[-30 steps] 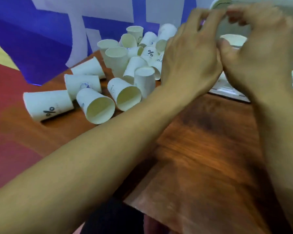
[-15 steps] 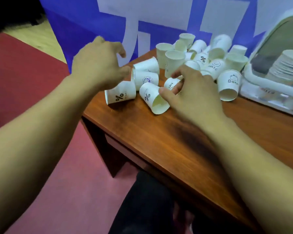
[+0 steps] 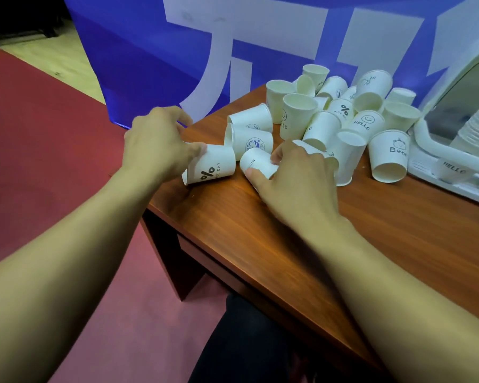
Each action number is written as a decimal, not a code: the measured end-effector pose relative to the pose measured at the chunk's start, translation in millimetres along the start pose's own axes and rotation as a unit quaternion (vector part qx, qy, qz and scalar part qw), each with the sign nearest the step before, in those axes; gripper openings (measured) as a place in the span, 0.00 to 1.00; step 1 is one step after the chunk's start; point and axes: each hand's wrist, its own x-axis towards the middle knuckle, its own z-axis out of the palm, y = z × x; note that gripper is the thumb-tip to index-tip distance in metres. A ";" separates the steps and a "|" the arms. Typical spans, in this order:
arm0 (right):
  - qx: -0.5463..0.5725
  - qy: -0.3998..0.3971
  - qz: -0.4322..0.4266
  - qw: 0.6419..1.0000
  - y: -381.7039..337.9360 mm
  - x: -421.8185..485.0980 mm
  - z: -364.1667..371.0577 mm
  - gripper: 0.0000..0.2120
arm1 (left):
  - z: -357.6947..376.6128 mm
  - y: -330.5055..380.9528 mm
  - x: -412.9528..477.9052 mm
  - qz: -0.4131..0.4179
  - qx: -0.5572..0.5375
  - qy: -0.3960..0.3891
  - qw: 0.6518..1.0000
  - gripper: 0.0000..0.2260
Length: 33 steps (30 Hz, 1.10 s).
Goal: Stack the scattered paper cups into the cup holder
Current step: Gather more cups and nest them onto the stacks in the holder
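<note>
Several white paper cups [image 3: 329, 111] lie scattered and tipped on the wooden table's far left corner. My left hand [image 3: 158, 145] closes around a lying cup printed with a percent sign [image 3: 215, 168] at the table's left edge. My right hand [image 3: 291, 175] grips a second lying cup [image 3: 256, 163] right beside it, thumb under its side. At the far right stands the white cup holder [image 3: 437, 146], with a stack of nested cups [image 3: 476, 131] inside it behind a clear cover.
The brown wooden table [image 3: 302, 244] drops off at its left and near edges to a red floor [image 3: 53, 161]. A blue and white banner [image 3: 205, 51] hangs behind the cups. A cup marked "Bear" [image 3: 389, 158] lies next to the holder.
Both hands left the cup holder and swung left to the scattered cups. My left hand came down onto the percent cup, and my right hand closed on the cup beside it.
</note>
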 end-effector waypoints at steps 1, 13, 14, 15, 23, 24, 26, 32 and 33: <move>0.012 -0.003 0.003 1.000 -0.2 0.8 2.0 0.22 | 0.8 -1.7 0.3 -0.011 -0.026 0.001 1.000 0.20; 0.060 0.067 -0.022 0.996 -7.8 -5.5 -15.0 0.12 | -10.4 8.4 -10.7 -0.027 -0.178 0.079 0.980 0.20; 0.068 0.079 -0.029 0.994 -7.9 -7.1 -20.7 0.13 | -14.2 13.3 -12.5 -0.019 -0.185 0.094 0.978 0.21; 0.078 0.089 -0.038 0.992 -7.7 -8.7 -26.8 0.13 | -18.5 19.0 -13.9 -0.014 -0.197 0.104 0.975 0.21; 0.128 0.261 -0.073 0.954 27.0 -9.5 -92.4 0.19 | -36.9 91.0 -20.7 0.069 -0.297 0.134 0.943 0.19; 0.129 0.280 -0.064 0.949 35.7 -7.6 -101.2 0.18 | -34.4 104.8 -21.6 0.088 -0.301 0.144 0.939 0.18; 0.126 0.317 -0.047 0.939 55.0 -2.8 -117.3 0.15 | -24.9 136.3 -24.6 0.125 -0.302 0.162 0.931 0.15; 0.088 0.388 -0.013 0.917 121.2 16.4 -160.1 0.09 | 29.8 234.1 -34.1 0.222 -0.316 0.148 0.911 0.07; 0.084 0.398 -0.008 0.914 133.3 21.1 -167.2 0.09 | 40.2 249.2 -33.8 0.235 -0.318 0.144 0.907 0.06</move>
